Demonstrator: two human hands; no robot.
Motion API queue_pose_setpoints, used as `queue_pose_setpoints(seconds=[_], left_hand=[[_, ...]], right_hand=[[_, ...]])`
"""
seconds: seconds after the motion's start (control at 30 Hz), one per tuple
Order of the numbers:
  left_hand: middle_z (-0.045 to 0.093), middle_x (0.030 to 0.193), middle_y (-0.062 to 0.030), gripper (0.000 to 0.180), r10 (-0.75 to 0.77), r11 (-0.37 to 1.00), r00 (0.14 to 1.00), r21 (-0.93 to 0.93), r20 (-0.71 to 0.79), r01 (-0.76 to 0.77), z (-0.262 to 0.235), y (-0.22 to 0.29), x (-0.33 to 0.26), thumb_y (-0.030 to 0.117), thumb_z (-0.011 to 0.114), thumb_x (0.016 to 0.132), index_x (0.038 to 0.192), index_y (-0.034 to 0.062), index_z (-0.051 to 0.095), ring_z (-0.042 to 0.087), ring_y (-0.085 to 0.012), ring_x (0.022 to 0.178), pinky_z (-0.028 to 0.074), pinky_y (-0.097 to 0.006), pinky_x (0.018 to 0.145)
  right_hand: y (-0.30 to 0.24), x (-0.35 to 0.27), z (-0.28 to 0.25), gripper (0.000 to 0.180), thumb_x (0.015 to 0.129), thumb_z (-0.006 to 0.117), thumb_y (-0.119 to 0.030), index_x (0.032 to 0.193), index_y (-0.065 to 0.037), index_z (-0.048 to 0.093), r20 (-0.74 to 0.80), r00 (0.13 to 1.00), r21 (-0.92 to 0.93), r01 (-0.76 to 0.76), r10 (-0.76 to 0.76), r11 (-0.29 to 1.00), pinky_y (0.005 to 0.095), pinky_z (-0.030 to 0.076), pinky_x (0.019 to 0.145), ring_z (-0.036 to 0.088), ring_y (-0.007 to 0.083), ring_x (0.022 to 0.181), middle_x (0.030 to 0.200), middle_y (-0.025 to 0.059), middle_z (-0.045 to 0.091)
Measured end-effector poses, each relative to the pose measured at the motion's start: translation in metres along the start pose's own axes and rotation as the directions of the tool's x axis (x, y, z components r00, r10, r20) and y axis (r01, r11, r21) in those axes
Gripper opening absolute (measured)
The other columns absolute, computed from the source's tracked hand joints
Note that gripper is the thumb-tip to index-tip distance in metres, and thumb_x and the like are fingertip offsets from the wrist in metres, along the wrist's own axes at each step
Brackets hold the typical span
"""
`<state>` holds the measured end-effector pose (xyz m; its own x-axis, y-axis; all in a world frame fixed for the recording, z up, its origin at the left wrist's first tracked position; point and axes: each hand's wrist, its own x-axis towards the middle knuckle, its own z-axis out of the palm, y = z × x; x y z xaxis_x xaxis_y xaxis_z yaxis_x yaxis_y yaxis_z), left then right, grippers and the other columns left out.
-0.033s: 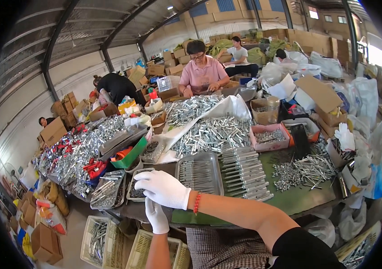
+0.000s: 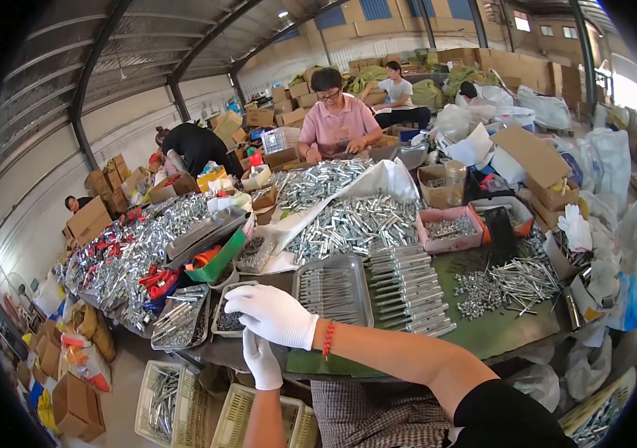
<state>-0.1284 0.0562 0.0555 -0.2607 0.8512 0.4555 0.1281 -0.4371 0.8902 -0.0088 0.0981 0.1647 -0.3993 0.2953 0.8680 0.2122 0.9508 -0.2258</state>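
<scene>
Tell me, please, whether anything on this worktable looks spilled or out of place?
Yes: the loose silver bolts and rods lie scattered straight on the green tabletop, outside any tray, while the grey metal tray beside them holds its pieces in neat rows.

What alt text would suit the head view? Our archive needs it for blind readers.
Two white-gloved hands meet at the near edge of a crowded workbench: the right hand reaches across over a small tray of dark parts, the left hand just below it. Beside them lie a grey metal tray, rows of silver bolts, and other workers sit beyond.
</scene>
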Motion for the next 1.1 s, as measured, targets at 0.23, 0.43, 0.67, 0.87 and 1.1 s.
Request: queue_pose_setpoints(seconds=[0.23, 0.43, 0.67, 0.87, 1.1], left_hand=[[0.057, 0.117, -0.0079, 0.031, -0.069, 0.961, 0.983, -0.276, -0.171, 0.02, 0.014, -0.008, 0.005, 0.004, 0.045, 0.098, 0.128, -0.0042, 0.049, 0.053, -0.0153, 0.106, 0.042, -0.027, 0.095], [0.057, 0.099, -0.0065, 0.025, -0.006, 1.0, 0.969, -0.028, -0.246, 0.0, -0.002, -0.012, 0.004, 0.012, 0.046, 0.1, 0.116, -0.005, 0.053, 0.051, -0.0128, 0.087, 0.044, -0.027, 0.078], [0.057, 0.127, -0.0124, 0.037, 0.02, 0.979, 0.993, -0.201, -0.118, -0.044, 0.007, 0.001, 0.0, 0.015, 0.046, 0.102, 0.132, -0.0066, 0.049, 0.054, -0.0185, 0.114, 0.041, -0.029, 0.098], [0.061, 0.116, -0.0109, 0.034, -0.063, 0.998, 0.997, -0.005, -0.043, 0.063, -0.005, 0.008, 0.009, 0.011, 0.05, 0.098, 0.126, -0.0082, 0.052, 0.056, -0.0169, 0.103, 0.044, -0.03, 0.091], [0.066, 0.09, -0.0103, 0.018, -0.027, 0.976, 0.993, 0.218, 0.113, 0.002, -0.018, 0.032, 0.03, 0.01, 0.065, 0.087, 0.1, -0.0027, 0.063, 0.061, -0.0143, 0.084, 0.048, -0.029, 0.079]], right_hand=[[0.01, -0.01, 0.004, 0.02, 0.083, 0.055, -0.013, 0.101, -0.008, 0.062, 0.35, 0.932, -0.184, -0.028, 0.092, 0.982, 0.0412, 0.05, 0.081, 0.062, 0.0327, 0.087, 0.086, 0.0116, 0.062], [-0.014, 0.007, -0.017, 0.032, 0.084, 0.064, -0.023, 0.111, -0.007, 0.062, -0.049, 0.922, 0.142, -0.374, 0.384, 0.916, 0.0402, 0.05, 0.086, 0.063, 0.0318, 0.091, 0.101, 0.0129, 0.063], [0.007, -0.02, 0.006, 0.022, 0.083, 0.064, -0.029, 0.091, -0.009, 0.067, 0.235, 0.878, 0.135, -0.453, 0.416, 0.881, 0.0405, 0.051, 0.08, 0.064, 0.0314, 0.086, 0.088, 0.0128, 0.065], [0.007, -0.013, 0.001, 0.014, 0.083, 0.061, -0.023, 0.079, -0.009, 0.062, 0.004, 0.971, 0.094, -0.238, 0.238, 0.967, 0.0441, 0.049, 0.069, 0.061, 0.0323, 0.075, 0.076, 0.0116, 0.061], [0.017, 0.005, -0.006, 0.011, 0.079, 0.061, -0.017, 0.075, -0.008, 0.065, 0.01, 0.986, -0.132, -0.162, 0.165, 0.978, 0.0412, 0.049, 0.074, 0.062, 0.0301, 0.082, 0.08, 0.0087, 0.064]])
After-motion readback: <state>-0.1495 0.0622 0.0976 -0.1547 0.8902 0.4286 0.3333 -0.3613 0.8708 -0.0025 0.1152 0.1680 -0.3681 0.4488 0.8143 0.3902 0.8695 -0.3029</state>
